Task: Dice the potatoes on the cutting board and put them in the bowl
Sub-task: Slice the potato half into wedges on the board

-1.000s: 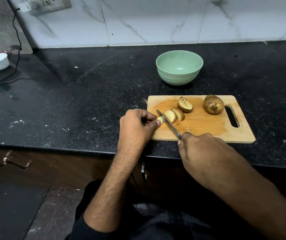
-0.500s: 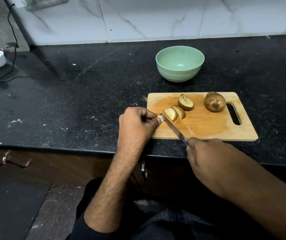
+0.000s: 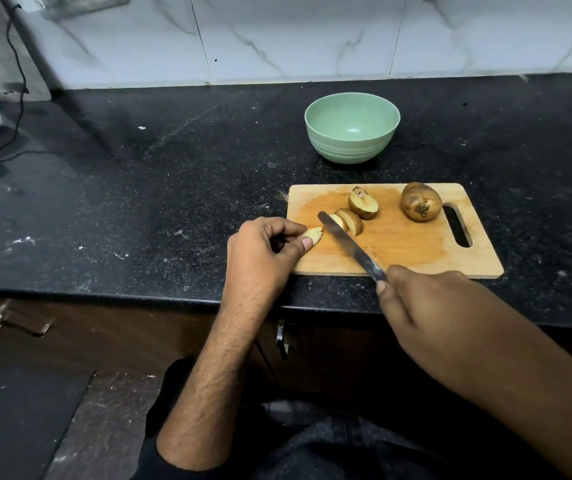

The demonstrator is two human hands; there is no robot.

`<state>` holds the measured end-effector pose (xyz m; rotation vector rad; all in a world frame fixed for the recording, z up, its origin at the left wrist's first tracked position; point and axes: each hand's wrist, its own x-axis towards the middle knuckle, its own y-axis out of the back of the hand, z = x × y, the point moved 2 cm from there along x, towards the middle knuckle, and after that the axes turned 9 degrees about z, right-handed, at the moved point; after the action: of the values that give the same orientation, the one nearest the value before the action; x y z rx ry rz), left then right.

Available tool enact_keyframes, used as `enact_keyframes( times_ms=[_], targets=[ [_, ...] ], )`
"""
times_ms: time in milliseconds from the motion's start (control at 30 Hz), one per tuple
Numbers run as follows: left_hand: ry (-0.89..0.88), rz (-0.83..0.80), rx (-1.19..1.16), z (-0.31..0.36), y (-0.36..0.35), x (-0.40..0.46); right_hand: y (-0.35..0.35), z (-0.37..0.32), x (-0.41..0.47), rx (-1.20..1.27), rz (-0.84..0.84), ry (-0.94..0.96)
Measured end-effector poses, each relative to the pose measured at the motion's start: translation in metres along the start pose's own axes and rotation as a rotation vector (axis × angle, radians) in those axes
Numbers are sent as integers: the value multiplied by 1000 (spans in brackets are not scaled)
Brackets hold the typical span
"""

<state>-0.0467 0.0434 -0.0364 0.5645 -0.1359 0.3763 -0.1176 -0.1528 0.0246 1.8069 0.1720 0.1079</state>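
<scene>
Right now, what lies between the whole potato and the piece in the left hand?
In the head view, between the whole potato and the pinched piece lie a potato half, two cut pieces and the knife blade.

Board at the counter's front edge, bowl behind it

The cutting board (image 3: pixel 416 251) lies on the counter (image 3: pixel 173 202); the bowl (image 3: pixel 352 133) stands behind it, apart. On the board — whole potato (image 3: pixel 420 201) right, half potato (image 3: pixel 363 203) mid-rear, slices (image 3: pixel 348 221) just before it. The knife (image 3: pixel 350 245) crosses the board's front-left; the left hand (image 3: pixel 264 251) with a potato piece (image 3: pixel 313 234) sits at the left edge, the right hand (image 3: pixel 426 306) before the board.
</scene>
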Motion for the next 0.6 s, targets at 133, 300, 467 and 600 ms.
enact_keyframes(
  times_ms=[133, 300, 467, 600],
  targets=[
    [9, 7, -22, -1, 0, 0, -10, -10, 16, -18, -4, 16],
    [28, -3, -17, -2, -1, 3, -13, -16, 25, -42, -15, 40],
    [71, -52, 5, 0, -1, 9, -12, -22, 35, -86, -37, 58],
    [85, -62, 15, 1, 0, 9, -10, -26, 39, -119, -42, 48]
  ],
)
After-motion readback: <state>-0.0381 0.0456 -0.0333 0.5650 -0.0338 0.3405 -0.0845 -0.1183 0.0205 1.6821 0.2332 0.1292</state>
